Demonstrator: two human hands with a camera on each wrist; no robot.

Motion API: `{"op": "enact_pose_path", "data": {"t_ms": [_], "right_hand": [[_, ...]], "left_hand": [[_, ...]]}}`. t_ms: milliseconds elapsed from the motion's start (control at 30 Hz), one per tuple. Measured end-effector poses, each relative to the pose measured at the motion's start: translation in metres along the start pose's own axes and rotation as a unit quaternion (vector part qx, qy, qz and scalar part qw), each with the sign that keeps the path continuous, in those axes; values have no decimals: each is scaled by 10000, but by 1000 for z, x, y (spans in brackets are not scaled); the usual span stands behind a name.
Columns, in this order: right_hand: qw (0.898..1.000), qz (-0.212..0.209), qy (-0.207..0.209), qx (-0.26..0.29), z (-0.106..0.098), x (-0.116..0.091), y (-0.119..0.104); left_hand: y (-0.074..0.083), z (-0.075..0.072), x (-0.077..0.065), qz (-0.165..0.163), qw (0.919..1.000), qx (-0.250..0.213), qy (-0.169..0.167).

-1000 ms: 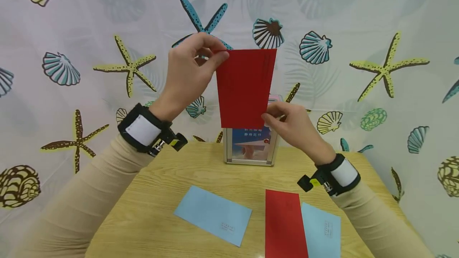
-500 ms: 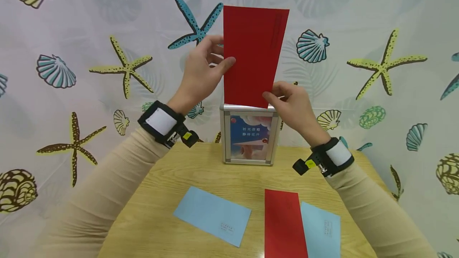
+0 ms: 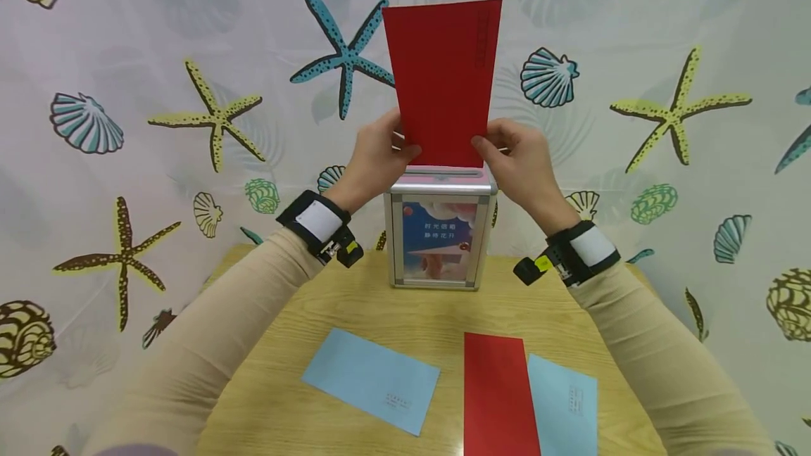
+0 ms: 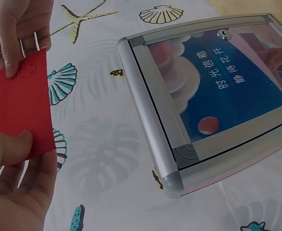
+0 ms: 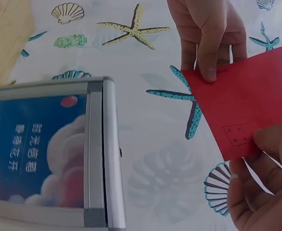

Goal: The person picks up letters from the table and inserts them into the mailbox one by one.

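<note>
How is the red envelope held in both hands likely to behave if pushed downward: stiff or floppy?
The held red envelope is probably fairly stiff: it extends above the hands without visibly folding, pinched near its lower end. It looks thin, so likely light, and might buckle against resistance. Twisting seems less likely, with left hand and right hand pinching opposite sides.

Two red envelopes (image 3: 443, 83) (image 3: 500, 396), two blue envelopes (image 3: 370, 378) (image 3: 562, 400), one box (image 3: 438, 241)

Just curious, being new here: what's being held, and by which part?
A red envelope, pinched near its lower corners by the left grip and the right grip.
</note>
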State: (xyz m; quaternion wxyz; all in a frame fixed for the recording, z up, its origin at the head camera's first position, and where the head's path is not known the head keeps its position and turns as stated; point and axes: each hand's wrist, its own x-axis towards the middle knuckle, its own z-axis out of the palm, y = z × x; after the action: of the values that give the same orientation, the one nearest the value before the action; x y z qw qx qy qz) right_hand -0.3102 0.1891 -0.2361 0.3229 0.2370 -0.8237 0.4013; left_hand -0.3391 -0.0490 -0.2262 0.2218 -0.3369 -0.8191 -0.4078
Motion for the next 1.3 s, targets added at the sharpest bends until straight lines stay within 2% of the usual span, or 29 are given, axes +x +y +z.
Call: {"op": "enact_pose_path", "data": {"t_ms": [200,367,600,700,1000,1300], "right_hand": [[9995,227,-37,-230,-7,9,10],[9994,169,51,-298,-16,20,12],[9989,285,16,-368,-12,34,17],[9991,266,-30,-330,-10,37,20],[9987,263,-262,-360,-3,39,37],[9976,355,-413,-425,2,38,48]], "left_hand": [[-5,8,10,-149,9998,86,-92],[-11,13,20,-264,9992,159,-241],[-26,21,31,-701,9970,238,-234],[-33,24,32,-793,9960,269,-308],[-48,34,30,-916,9935,419,-527],[-59,40,31,-715,9955,463,-421]]}}
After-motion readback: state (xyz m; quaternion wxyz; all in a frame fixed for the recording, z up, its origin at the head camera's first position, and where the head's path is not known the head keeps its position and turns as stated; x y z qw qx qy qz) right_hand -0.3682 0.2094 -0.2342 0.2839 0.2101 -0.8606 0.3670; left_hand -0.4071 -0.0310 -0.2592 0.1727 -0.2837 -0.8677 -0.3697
